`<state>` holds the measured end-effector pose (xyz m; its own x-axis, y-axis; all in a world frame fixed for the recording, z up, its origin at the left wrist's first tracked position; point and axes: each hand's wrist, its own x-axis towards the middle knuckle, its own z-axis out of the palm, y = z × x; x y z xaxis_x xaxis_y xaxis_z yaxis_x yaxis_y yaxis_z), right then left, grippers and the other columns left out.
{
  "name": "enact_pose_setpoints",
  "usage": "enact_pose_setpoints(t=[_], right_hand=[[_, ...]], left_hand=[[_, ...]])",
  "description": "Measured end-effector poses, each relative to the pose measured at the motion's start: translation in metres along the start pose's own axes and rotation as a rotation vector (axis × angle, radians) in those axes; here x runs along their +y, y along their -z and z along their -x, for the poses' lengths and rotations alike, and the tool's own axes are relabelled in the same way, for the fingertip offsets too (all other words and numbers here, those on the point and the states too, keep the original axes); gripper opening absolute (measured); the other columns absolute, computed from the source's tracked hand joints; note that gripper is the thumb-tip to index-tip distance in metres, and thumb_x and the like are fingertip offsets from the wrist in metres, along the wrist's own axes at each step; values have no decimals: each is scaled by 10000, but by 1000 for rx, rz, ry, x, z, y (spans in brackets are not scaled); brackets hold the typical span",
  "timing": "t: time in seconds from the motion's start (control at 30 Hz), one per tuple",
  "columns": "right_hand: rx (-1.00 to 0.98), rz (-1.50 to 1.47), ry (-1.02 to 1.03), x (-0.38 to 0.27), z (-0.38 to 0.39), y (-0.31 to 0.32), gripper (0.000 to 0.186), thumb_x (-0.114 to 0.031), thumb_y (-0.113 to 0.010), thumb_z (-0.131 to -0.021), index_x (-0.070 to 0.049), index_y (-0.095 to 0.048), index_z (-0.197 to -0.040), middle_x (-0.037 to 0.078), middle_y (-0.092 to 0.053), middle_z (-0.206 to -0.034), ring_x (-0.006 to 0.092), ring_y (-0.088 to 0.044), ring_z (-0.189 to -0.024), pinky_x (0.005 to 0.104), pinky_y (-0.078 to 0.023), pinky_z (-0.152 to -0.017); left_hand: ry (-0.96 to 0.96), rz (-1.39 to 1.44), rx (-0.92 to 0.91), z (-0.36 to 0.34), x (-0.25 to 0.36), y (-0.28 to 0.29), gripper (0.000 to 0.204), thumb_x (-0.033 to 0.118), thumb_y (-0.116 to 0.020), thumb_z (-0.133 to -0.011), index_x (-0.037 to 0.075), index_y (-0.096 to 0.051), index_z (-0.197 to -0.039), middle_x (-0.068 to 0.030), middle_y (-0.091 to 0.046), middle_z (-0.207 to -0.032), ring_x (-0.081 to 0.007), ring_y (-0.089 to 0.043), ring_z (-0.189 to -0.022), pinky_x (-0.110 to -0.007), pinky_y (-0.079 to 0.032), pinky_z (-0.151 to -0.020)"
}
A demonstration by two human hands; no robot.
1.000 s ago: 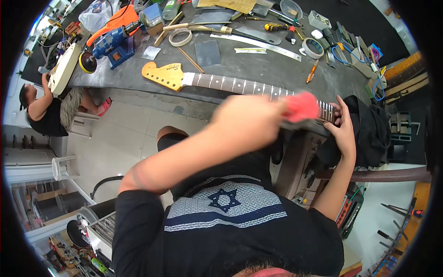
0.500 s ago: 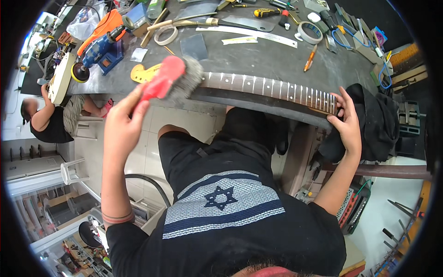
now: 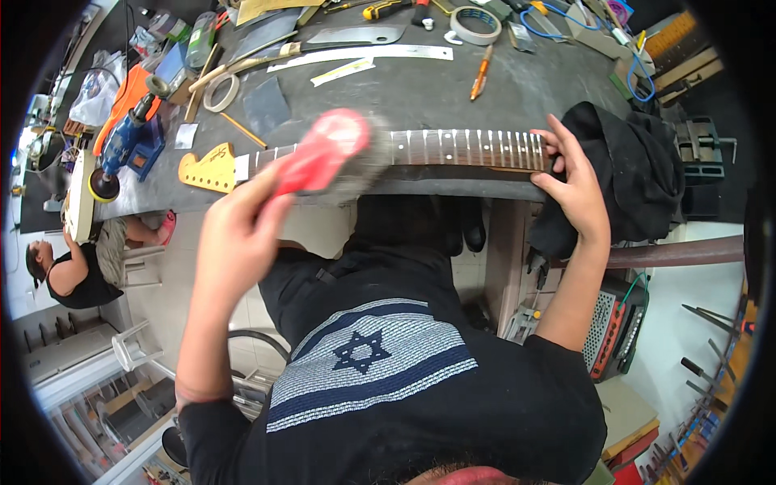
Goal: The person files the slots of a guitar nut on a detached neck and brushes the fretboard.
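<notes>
A guitar neck [image 3: 444,148] with a dark fretboard and whitish fret lines lies along the near edge of the bench. Its yellow headstock [image 3: 208,168] points left. My left hand [image 3: 242,238] is closed round the handle of a red brush [image 3: 333,145], whose grey bristles are smeared by motion. They cover part of the fretboard left of its middle; whether they press on it I cannot tell. At the right end, my right hand [image 3: 578,186] grips the neck's heel between thumb and fingers. Black cloth [image 3: 630,162] lies just beyond that hand.
Behind the neck are an orange pen [image 3: 482,73], tape rolls [image 3: 475,26], a steel ruler [image 3: 388,53] and a wide blade [image 3: 356,35]. A blue polishing tool [image 3: 129,145] stands at left. Another person [image 3: 77,271] sits at the far left, holding a pale guitar body [image 3: 79,198].
The view has shifted, so bench items appear further left. The brush has travelled right along the neck, and the headstock now shows uncovered. My right hand still grips the heel.
</notes>
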<state>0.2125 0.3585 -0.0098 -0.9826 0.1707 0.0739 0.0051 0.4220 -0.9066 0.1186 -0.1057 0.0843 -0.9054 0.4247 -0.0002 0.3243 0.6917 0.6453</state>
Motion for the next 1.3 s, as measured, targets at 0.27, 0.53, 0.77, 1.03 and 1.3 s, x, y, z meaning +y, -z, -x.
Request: enact_pose_setpoints(t=[0.27, 0.53, 0.77, 1.03, 1.3], right_hand=[[102, -118, -39, 7, -7, -13, 1090, 37, -847, -786, -44, -337, -1746, 78, -670, -1523, 147, -590, -1139, 285, -473, -1007], [81, 25, 6, -8, 8, -2, 1062, 23, -821, -836, -65, -303, -1759, 96, -658, -1548, 216, -606, -1237, 322, -473, -1048], [380, 971, 15, -22, 74, -2, 497, -256, -816, -949, -61, -687, -1388, 104, -669, -1400, 340, -579, -1354, 506, -410, -1172], [602, 149, -43, -6, 60, -33, 256, -107, -720, -1055, 64, -738, -1245, 147, -746, -1253, 312, -697, -1192, 367, -515, -1055], [254, 936, 220, -32, 14, -40, 538, -334, -749, -1007, -89, -690, -1482, 68, -662, -1517, 321, -596, -1357, 477, -451, -1133]], left_hand=[[-647, -286, -69, -110, 122, -103, 270, 264, -714, -1021, 158, -733, -1268, -150, -749, -902, -422, -752, -824, -537, -603, -704], [-367, -591, -166, -69, 81, 53, 465, 75, -775, -940, 114, -764, -1403, -189, -780, -1059, -346, -766, -873, -412, -602, -808], [-729, -247, -45, -171, 105, -40, 523, 53, -639, -1011, 110, -635, -1531, -164, -709, -1232, -320, -697, -1036, -426, -557, -937], [-940, -342, 175, -269, 143, -200, 369, 145, -735, -953, 137, -691, -1319, -107, -713, -1210, -337, -686, -1212, -523, -562, -964], [-900, -172, 201, -191, 127, -113, 369, 121, -721, -955, 0, -668, -1299, -182, -646, -1216, -375, -589, -1203, -490, -485, -1007]])
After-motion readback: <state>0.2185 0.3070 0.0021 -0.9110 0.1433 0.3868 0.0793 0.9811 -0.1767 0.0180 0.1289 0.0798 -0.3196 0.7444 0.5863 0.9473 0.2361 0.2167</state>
